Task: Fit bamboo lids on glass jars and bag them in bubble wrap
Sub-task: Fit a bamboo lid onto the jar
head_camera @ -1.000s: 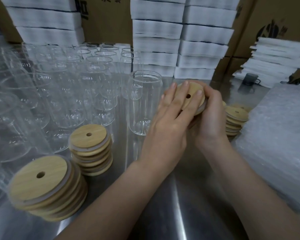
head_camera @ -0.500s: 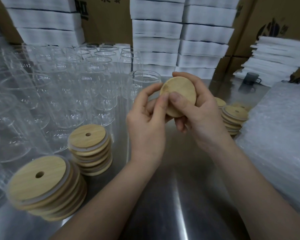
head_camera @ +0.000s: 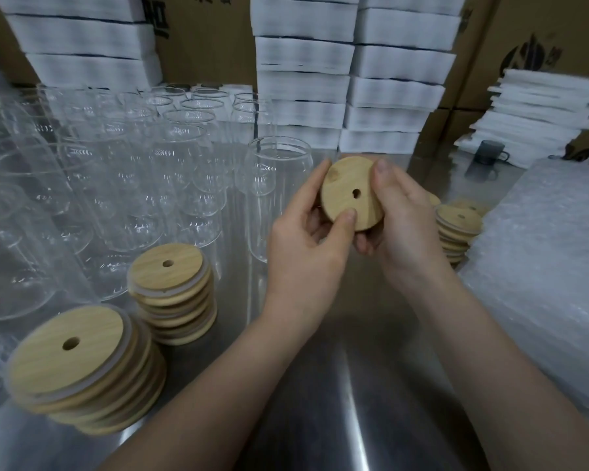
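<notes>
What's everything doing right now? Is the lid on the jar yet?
Round bamboo lid with a hole: tilted, held up, not fitted.
Left hand: pinches the lid's edge.
Right hand: grips the lid's other side.
Tall clear glass jar beside the hands: upright, open, no lid.
Other clear glass jars: upright, lidless.
Stacked bamboo lids: piled, unused.
White bubble wrap pile: lying flat.

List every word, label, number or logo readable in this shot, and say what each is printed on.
Nothing here reads as a full word or number.
Black print on the left cardboard box: half hidden, illegible.
Dark round logo on the right cardboard box: blurred, no letters readable.
Bamboo lid and glass jars: no markings visible.
</notes>
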### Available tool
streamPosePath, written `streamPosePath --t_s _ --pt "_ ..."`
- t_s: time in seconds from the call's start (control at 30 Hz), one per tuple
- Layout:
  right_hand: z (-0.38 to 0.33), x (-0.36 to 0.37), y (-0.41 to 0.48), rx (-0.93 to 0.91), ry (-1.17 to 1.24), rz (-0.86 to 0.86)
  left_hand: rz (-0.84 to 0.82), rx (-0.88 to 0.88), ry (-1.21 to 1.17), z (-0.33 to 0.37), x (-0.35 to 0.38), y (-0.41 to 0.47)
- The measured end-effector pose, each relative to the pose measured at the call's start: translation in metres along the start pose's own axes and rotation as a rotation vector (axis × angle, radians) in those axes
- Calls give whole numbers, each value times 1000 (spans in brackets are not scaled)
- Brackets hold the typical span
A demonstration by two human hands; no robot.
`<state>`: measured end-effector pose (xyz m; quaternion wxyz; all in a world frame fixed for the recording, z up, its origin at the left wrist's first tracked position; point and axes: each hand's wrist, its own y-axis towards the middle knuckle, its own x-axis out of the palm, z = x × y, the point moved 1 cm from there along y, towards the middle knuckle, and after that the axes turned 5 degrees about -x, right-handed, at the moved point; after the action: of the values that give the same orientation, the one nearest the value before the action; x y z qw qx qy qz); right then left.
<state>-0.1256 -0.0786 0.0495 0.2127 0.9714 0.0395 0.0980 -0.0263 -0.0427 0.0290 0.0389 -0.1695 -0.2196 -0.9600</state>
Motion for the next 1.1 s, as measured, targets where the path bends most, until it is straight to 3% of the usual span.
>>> streamPosePath --t_s 0.17,0.33,0.47,0.6,0.73,0.83,0.9,1.0,1.1 --pt "-5 -6 1 37 153 -348 100 18 -110 9 -4 7" --pt "-4 -6 -1 27 176 -480 212 21 -88 14 -13 12" --pt "-1 -2 -2 -167 -89 -412 270 17 -54 12 -14 13" --pt "-3 -1 -7 -590 -723 -312 312 65 105 8 -17 11" --pt "-4 -4 -6 -694 -870 -268 362 53 183 7 -19 12" --pt "-5 -2 -8 -769 -891 -114 354 54 103 12 -17 11" --pt "-6 -1 -8 -712 -782 27 396 137 173 17 -16 8" --pt "-6 0 -5 -373 -382 148 504 239 452 16 -20 8" --pt "2 0 1 -200 -162 189 501 117 608 7 -24 11"
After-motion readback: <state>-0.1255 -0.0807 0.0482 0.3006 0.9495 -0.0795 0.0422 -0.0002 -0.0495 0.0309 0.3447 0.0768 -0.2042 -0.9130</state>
